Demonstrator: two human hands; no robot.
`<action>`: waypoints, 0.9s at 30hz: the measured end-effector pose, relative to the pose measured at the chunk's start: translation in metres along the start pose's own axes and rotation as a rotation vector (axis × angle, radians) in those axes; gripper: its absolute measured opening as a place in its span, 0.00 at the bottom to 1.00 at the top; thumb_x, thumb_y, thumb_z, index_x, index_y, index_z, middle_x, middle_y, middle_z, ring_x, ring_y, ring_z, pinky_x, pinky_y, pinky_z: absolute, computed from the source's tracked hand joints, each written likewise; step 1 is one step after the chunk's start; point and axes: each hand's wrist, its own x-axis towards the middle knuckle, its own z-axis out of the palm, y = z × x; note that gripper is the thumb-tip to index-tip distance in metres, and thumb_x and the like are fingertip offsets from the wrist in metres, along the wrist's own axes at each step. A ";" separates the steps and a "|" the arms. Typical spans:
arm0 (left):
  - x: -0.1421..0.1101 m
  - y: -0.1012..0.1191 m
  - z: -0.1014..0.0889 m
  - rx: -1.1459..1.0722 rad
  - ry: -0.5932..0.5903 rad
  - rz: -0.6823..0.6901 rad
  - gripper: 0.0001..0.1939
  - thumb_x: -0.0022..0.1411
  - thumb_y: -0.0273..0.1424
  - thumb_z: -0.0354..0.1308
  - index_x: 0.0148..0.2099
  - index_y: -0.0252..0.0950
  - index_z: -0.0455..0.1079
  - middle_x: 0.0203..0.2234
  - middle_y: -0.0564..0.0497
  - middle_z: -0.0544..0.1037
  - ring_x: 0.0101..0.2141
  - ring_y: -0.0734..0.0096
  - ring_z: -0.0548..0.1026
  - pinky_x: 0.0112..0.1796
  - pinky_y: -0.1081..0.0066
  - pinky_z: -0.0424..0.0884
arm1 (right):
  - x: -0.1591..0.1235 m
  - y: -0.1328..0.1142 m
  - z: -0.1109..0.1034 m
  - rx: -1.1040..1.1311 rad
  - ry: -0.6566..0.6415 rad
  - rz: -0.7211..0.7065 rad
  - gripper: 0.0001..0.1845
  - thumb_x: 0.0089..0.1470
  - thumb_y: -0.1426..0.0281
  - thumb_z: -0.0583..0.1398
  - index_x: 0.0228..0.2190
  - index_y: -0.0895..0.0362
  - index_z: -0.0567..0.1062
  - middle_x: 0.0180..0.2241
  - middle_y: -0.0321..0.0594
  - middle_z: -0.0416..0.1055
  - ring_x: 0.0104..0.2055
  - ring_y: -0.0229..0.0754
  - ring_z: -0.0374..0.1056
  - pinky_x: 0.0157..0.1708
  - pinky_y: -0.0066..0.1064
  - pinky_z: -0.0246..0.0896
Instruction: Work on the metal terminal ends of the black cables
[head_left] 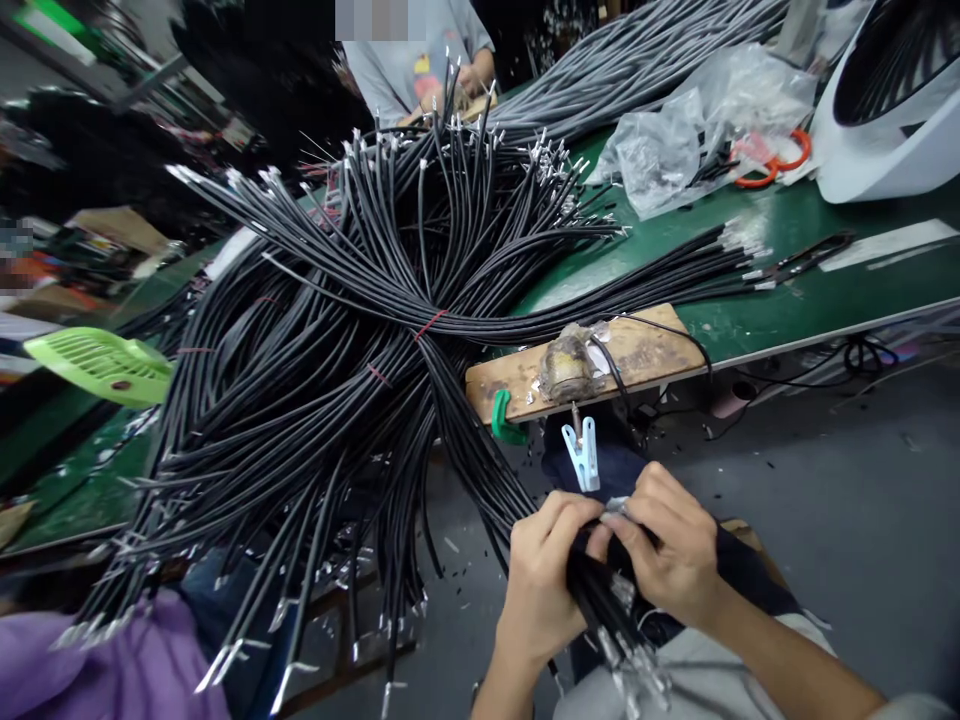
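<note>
My left hand (pixel 547 570) is closed around a black cable, close to its end. The fingertips of my right hand (pixel 671 550) pinch the silvery wrapping (pixel 616 505) at that end, almost touching my left fingers. Below both hands hang more black cables (pixel 600 600) with silvery stripped tips, over my lap. They come from a large bundle of black cables (pixel 431 390) on the table, bound with red ties. Just above my hands, a light-blue clothespin (pixel 583 455) sits on a metal tip sticking out from a taped, motor-like lump (pixel 566 367).
The lump sits on a wooden board (pixel 652 345) with a green hook (pixel 508 418) on the green table (pixel 795 320). Orange-handled scissors (pixel 772 160), plastic bags (pixel 660 150), a white fan housing (pixel 877 150) and a green fan (pixel 101 365) stand around. A person (pixel 420 70) works opposite; a purple sleeve (pixel 127 655) shows at left.
</note>
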 end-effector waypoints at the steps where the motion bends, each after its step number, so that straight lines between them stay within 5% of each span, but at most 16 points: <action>1: -0.001 0.000 0.001 0.018 0.006 -0.019 0.05 0.61 0.20 0.56 0.38 0.33 0.69 0.29 0.49 0.74 0.30 0.72 0.74 0.31 0.74 0.68 | -0.002 0.000 0.004 -0.002 0.028 -0.015 0.10 0.49 0.85 0.58 0.24 0.58 0.70 0.21 0.37 0.61 0.27 0.38 0.53 0.29 0.34 0.53; 11: -0.008 -0.004 0.000 -0.057 0.139 -0.023 0.04 0.59 0.21 0.59 0.37 0.34 0.70 0.26 0.52 0.74 0.26 0.76 0.72 0.28 0.77 0.65 | -0.015 0.011 0.019 0.691 -0.063 0.500 0.11 0.60 0.70 0.55 0.31 0.55 0.76 0.27 0.37 0.63 0.31 0.40 0.59 0.31 0.32 0.55; 16: -0.005 -0.002 0.000 -0.067 0.085 -0.040 0.04 0.59 0.22 0.60 0.38 0.35 0.72 0.25 0.52 0.74 0.25 0.76 0.71 0.28 0.77 0.65 | -0.009 0.010 0.012 0.435 -0.081 0.414 0.06 0.57 0.73 0.58 0.29 0.56 0.73 0.25 0.35 0.61 0.30 0.38 0.58 0.30 0.30 0.53; 20: -0.001 -0.003 0.000 -0.048 -0.058 -0.010 0.03 0.61 0.22 0.58 0.36 0.34 0.71 0.24 0.51 0.73 0.25 0.75 0.72 0.27 0.76 0.63 | -0.005 0.012 0.012 0.219 -0.064 0.468 0.16 0.57 0.71 0.57 0.19 0.57 0.63 0.21 0.32 0.55 0.25 0.35 0.53 0.26 0.29 0.49; 23: -0.002 -0.004 0.002 -0.008 -0.113 -0.017 0.03 0.62 0.24 0.56 0.36 0.33 0.71 0.24 0.50 0.73 0.25 0.73 0.71 0.27 0.75 0.62 | -0.002 0.018 0.010 0.230 -0.100 0.618 0.21 0.57 0.66 0.58 0.16 0.57 0.59 0.18 0.30 0.51 0.22 0.33 0.50 0.23 0.28 0.46; 27: -0.004 -0.004 0.003 0.013 -0.053 -0.058 0.05 0.64 0.25 0.54 0.36 0.34 0.71 0.25 0.51 0.73 0.25 0.74 0.72 0.29 0.74 0.62 | 0.006 0.022 -0.002 0.405 -0.098 0.677 0.16 0.58 0.60 0.57 0.25 0.58 0.72 0.23 0.34 0.62 0.25 0.35 0.58 0.25 0.27 0.54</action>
